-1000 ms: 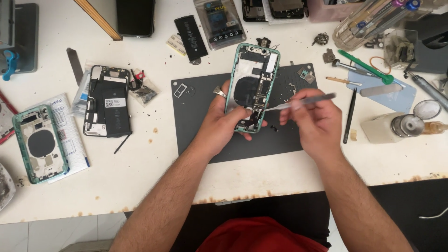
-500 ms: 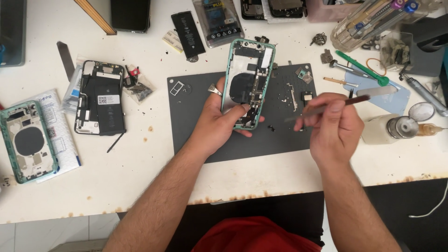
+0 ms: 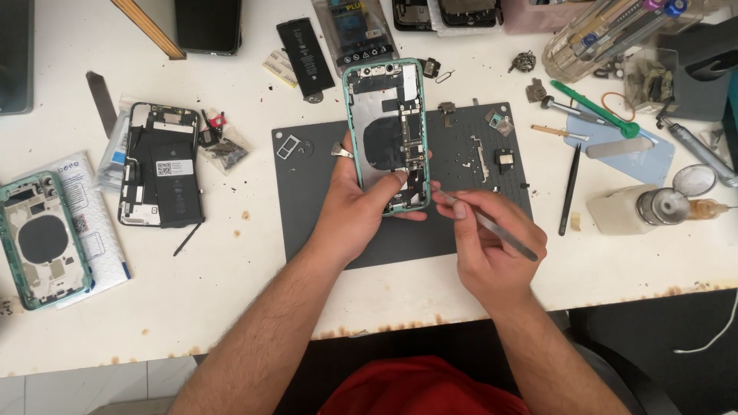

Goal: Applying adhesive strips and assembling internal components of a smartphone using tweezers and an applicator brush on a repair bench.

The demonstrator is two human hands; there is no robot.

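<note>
While left-hand fingers [image 3: 400, 178] grip the opened phone [image 3: 386, 134], right-hand fingers [image 3: 460, 209] pinch tweezers [image 3: 492, 228] above the scattered screws [image 3: 467, 163].

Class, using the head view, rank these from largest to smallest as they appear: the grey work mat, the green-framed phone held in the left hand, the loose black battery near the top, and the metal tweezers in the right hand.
1. Grey work mat
2. Green-framed phone, though it is lifted nearer the camera
3. and 4. Black battery and metal tweezers: not ranked, since the battery is wider while the tweezers look longer and are partly hidden by the right hand.

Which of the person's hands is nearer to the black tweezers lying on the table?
Right. The right hand, holding a metal tool, sits just left of the black tweezers. The left hand is farther left, gripping the open green phone.
</note>
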